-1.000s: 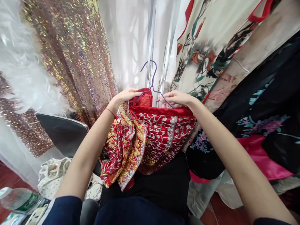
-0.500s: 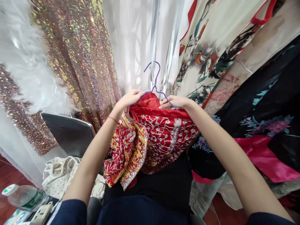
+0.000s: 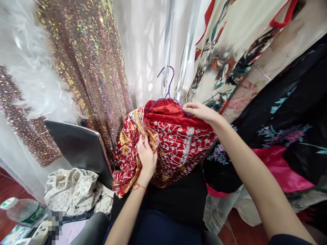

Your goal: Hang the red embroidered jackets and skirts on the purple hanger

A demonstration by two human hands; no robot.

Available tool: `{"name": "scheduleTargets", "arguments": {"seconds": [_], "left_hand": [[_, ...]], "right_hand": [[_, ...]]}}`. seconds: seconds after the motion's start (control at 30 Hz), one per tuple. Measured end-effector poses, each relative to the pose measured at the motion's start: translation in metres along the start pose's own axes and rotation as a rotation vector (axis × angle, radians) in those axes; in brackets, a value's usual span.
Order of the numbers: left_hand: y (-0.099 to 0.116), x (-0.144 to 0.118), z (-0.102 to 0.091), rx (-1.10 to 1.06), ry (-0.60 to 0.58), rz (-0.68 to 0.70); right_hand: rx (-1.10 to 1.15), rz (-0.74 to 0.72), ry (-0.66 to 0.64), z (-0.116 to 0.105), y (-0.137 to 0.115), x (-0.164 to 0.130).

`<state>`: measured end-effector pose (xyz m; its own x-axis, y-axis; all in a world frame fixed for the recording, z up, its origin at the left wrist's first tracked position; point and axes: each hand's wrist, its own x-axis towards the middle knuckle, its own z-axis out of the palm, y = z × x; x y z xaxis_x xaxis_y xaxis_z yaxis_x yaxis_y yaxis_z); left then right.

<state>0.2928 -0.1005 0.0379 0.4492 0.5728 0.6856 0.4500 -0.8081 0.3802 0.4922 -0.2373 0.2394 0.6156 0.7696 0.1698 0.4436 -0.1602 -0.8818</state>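
Red fabric with silver and gold embroidery covers the garment point(image 3: 171, 146).

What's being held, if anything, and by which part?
The right grip is at the purple hanger, right arm; the left grip touches the red garment, gold-trimmed front. Whether either holds cannot be told.

Red garment point(image 3: 171, 143): satiny cloth, rough metallic embroidery. 10 o'clock drape point(image 3: 87, 61): glittery sequins. 8 o'clock bottle point(image 3: 27, 211): clear plastic.
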Motion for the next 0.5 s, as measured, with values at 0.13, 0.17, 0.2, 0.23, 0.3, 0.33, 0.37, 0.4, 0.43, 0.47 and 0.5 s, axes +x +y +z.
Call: {"name": "scheduleTargets", "arguments": {"seconds": [0.13,0.17,0.2,0.23,0.3,0.33,0.37,0.4,0.43,0.47,0.5], "left_hand": [[-0.049,0.017,-0.024,0.015,-0.092,-0.153],[-0.057,0.021,-0.032,0.024,-0.176,-0.207],[-0.062,0.026,-0.039,0.041,-0.263,-0.253],[-0.065,0.03,-0.044,0.065,-0.338,-0.278],[-0.063,0.036,-0.049,0.109,-0.435,-0.268],[-0.06,0.038,-0.049,0.089,-0.49,-0.256],[-0.058,0.04,-0.047,0.027,-0.562,-0.253],[-0.056,0.041,-0.045,-0.065,-0.652,-0.255],[-0.055,0.043,-0.043,-0.168,-0.74,-0.262],[-0.056,0.045,-0.042,-0.264,-0.811,-0.261],[-0.058,0.048,-0.042,-0.338,-0.849,-0.244]], "right_hand": [[0.022,0.041,0.031,0.002,0.011,0.003],[0.014,0.05,0.043,0.004,0.013,0.005],[0.004,0.068,0.053,0.007,0.014,0.006],[0.001,0.098,0.056,0.009,0.013,0.007],[0.018,0.185,0.037,0.014,0.01,0.006],[0.038,0.226,0.025,0.016,0.007,0.005],[0.061,0.259,0.015,0.018,0.004,0.003],[0.082,0.284,0.012,0.018,0.001,0.001],[0.104,0.302,0.01,0.019,-0.001,-0.002],[0.125,0.314,0.009,0.019,-0.004,-0.004],[0.146,0.323,0.006,0.019,-0.006,-0.006]]}}
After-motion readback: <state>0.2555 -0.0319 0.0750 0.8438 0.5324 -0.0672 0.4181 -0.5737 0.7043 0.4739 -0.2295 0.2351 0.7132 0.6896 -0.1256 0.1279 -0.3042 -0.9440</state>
